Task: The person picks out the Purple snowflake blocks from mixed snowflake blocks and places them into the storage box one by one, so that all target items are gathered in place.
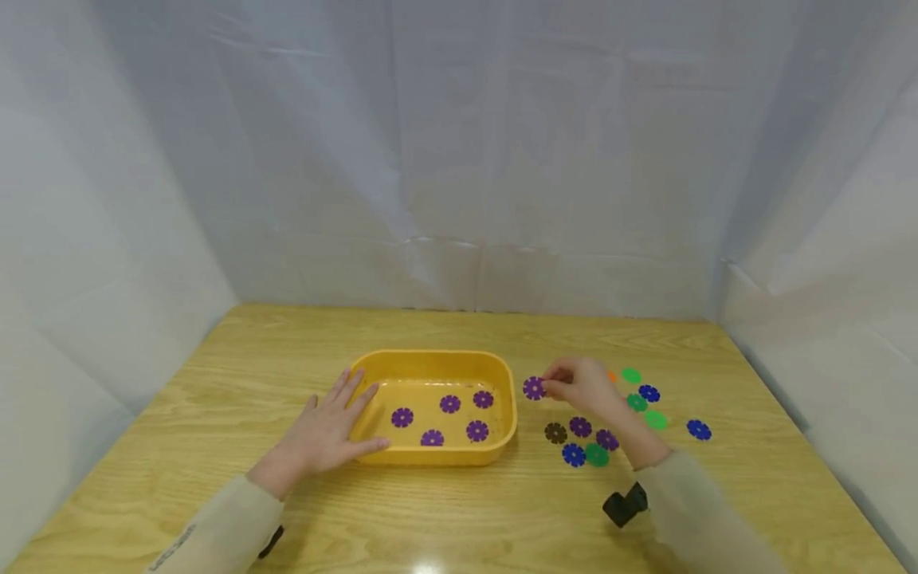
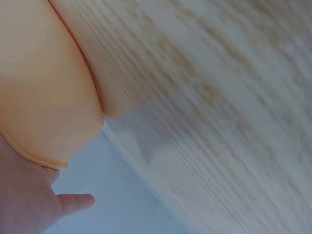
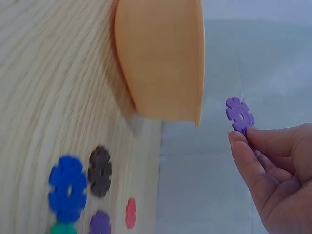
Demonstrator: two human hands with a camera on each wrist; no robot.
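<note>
A yellow tray (image 1: 508, 399) sits mid-table with several purple flower-shaped discs (image 1: 449, 404) inside. My left hand (image 1: 331, 426) lies flat with straight fingers against the tray's left wall (image 2: 44, 97). My right hand (image 1: 579, 384) hovers just right of the tray and pinches a purple disc (image 1: 534, 388) between thumb and fingertips; the right wrist view shows that disc (image 3: 239, 114) held in the air beside the tray's wall (image 3: 161, 58). Loose discs lie to the right: brown (image 1: 555, 433), blue (image 1: 573, 454), green (image 1: 597, 454), purple (image 1: 579, 426).
More discs lie farther right: green (image 1: 631, 375), blue (image 1: 649, 393), a lone blue one (image 1: 699, 430). White cloth walls (image 1: 459, 159) enclose the wooden table (image 1: 215, 375) at the back and on both sides. A black wrist mount (image 1: 625, 505) sits on my right forearm.
</note>
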